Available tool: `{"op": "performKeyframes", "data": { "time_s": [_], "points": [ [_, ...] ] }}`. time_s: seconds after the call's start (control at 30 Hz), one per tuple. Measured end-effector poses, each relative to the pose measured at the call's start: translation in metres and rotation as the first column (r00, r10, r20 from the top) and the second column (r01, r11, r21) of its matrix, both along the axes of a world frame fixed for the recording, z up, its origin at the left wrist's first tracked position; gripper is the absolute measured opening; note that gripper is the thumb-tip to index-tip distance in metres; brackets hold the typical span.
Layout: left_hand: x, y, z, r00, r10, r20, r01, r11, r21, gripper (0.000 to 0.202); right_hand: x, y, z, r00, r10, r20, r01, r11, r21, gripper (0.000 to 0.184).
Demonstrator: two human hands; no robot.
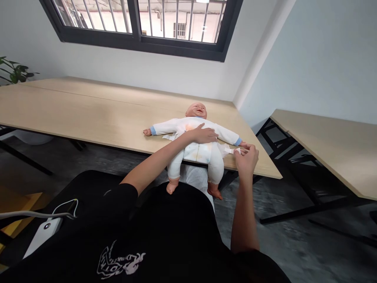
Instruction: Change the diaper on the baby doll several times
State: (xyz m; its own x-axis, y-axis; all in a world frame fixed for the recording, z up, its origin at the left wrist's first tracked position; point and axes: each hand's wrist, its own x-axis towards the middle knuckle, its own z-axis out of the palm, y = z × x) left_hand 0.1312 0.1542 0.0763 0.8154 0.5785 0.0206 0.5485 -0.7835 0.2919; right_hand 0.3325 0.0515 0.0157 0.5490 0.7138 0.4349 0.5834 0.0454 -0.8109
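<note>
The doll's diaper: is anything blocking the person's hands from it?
Nothing visible. The left hand rests over the belly of the doll, at the top of the diaper; the right hand holds the white tab at its side. The doll's own hand lies close by, not between.

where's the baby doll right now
In the head view, the doll lies face up just right of centre at the near edge of the table, under the left hand and beside the right hand.
</note>
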Motion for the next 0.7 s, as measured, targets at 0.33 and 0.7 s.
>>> {"op": "performKeyframes", "data": {
  "time_s": [0.33,0.7],
  "points": [
    [-0.003,0.005,0.001,0.992,0.047,0.120,-0.030,0.990,-0.139,0.057,-0.047,0.034,0.064,0.993,0.113,-0.017,-0.110,0.987,0.121,0.032],
    [-0.030,0.015,0.003,0.713,0.217,0.666,0.267,0.795,-0.545,0.087,-0.111,0.053,0.082,0.934,0.357,-0.001,-0.356,0.933,0.051,0.024]
  ]
}}
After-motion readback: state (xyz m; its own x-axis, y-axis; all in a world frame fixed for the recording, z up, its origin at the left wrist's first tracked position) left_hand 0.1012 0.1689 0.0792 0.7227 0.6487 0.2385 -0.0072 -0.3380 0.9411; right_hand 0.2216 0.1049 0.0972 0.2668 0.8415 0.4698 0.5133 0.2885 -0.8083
